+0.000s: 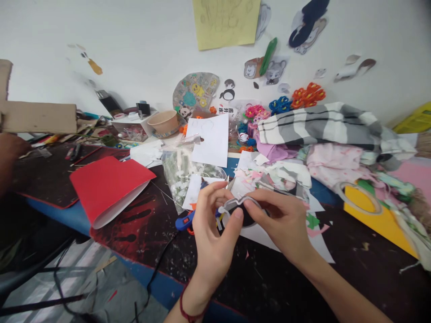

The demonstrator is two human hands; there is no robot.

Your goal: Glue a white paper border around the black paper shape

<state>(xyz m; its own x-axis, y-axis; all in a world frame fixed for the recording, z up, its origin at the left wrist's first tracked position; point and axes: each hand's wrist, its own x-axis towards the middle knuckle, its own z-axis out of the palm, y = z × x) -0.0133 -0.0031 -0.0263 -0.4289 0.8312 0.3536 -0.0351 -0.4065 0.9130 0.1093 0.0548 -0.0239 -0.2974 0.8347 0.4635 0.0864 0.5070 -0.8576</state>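
My left hand point(215, 229), with a dark red cord round its wrist, pinches a small dark cutout with a pale grey edge point(248, 217) between thumb and fingers. My right hand point(283, 220) grips the same piece from the other side, thumb and index finger pressed together at its upper edge. What the piece is made of cannot be made out. Just behind my left hand lies a blue glue gun point(183, 222), partly hidden, its black cord running off the table's front edge. White paper point(319, 244) lies under my right hand, with green and pink scraps around it.
A red folded card point(111, 186) lies at left, near another person's arm point(11, 157). A plastic bag of white flowers point(178, 179) is behind the glue gun. Heaped fabric point(316, 125), a tape roll point(358, 197) and a yellow sheet point(384, 224) occupy the right.
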